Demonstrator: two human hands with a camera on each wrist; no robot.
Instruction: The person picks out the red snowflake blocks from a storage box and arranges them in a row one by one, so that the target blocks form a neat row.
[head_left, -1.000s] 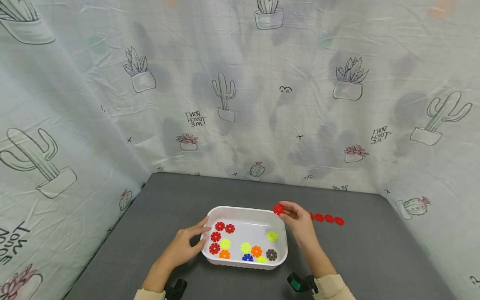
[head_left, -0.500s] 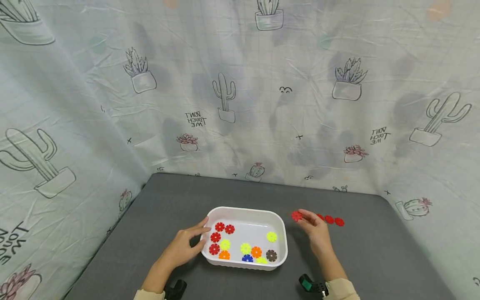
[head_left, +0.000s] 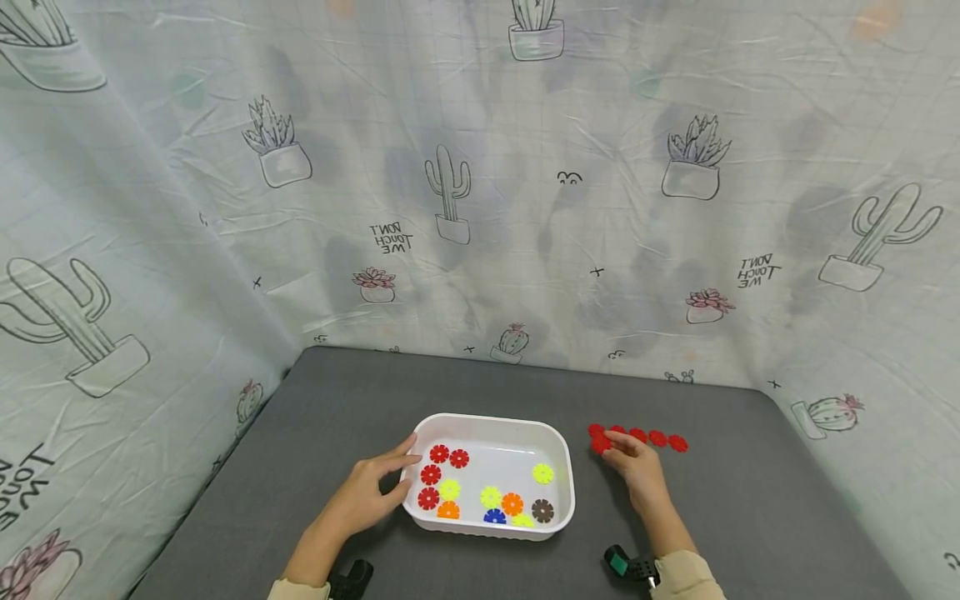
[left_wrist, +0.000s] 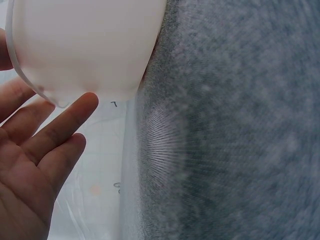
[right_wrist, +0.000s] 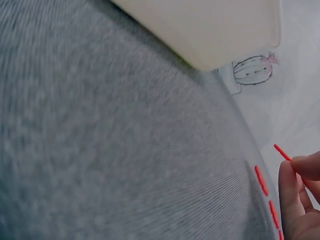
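Observation:
My right hand [head_left: 637, 473] pinches a red notched plastic disc [head_left: 601, 445] between thumb and fingertips, at the left end of a row of red discs [head_left: 657, 438] on the grey table. In the right wrist view the held disc [right_wrist: 281, 151] appears edge-on, tilted above two discs of the row [right_wrist: 261, 180]. My left hand [head_left: 367, 492] rests at the left rim of a white plastic tub [head_left: 487, 528], fingers extended. The left wrist view has some fingertips over the rim and others along the outer wall [left_wrist: 90, 45]. Inside the tub lie several red discs [head_left: 431, 474] toward the left.
Yellow [head_left: 543, 473], orange [head_left: 513, 504], blue [head_left: 495, 517] and brown [head_left: 543, 510] discs also lie in the tub. A cactus-print curtain [head_left: 480, 208] hangs behind and beside the grey table [head_left: 375, 383]. Dark straps circle both wrists.
My right hand has carried the red disc rightward from the tub's far right corner, then lowered it toward the left end of the row. The left hand and tub stay in place.

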